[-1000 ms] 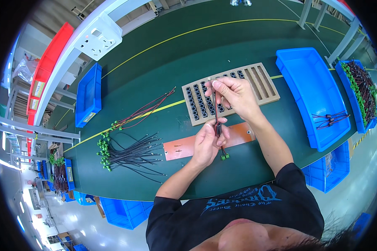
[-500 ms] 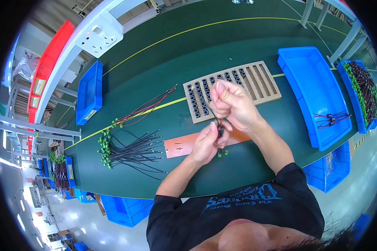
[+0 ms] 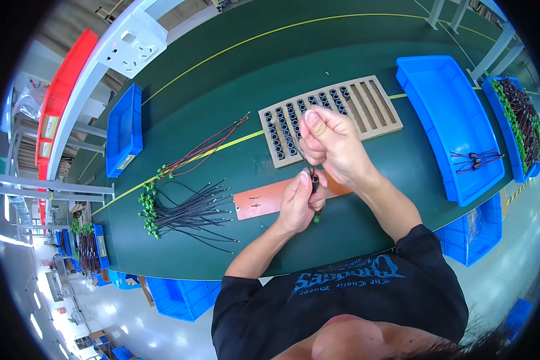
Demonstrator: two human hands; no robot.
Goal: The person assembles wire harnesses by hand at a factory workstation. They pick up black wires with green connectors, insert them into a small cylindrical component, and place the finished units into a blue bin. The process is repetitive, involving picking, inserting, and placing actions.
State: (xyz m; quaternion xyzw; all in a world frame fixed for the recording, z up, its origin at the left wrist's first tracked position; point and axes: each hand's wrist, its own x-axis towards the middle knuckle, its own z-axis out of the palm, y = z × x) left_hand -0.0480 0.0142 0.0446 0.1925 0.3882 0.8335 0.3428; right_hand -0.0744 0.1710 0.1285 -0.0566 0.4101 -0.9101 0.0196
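My left hand [image 3: 299,205] is closed round a small black cylindrical part [image 3: 315,182], with a green connector [image 3: 317,219] showing just below the fingers. Above it and slightly to the right, my right hand [image 3: 331,143] is clenched, thumb on top, pulling on a thin dark wire [image 3: 308,158] that runs down to the left hand. The wire's end is hidden inside the right fist. Under both hands lies an orange-brown strip [image 3: 264,201]. Just beyond them is a slotted tan board [image 3: 383,127] with rows of black ring-shaped parts [image 3: 280,129].
To the left lie black wires [image 3: 192,210] with green connectors [image 3: 150,207] and several red-and-black wires [image 3: 210,147]. Blue bins stand at left [image 3: 125,132] and right [image 3: 444,114]; the right one holds a few wired parts [image 3: 477,161]. A fuller bin of wires [image 3: 516,126] sits farther right.
Both hands keep their hold and nearly the same place. The whole scene has shifted slightly upward in view. Of the green connectors below the left hand, less now shows.
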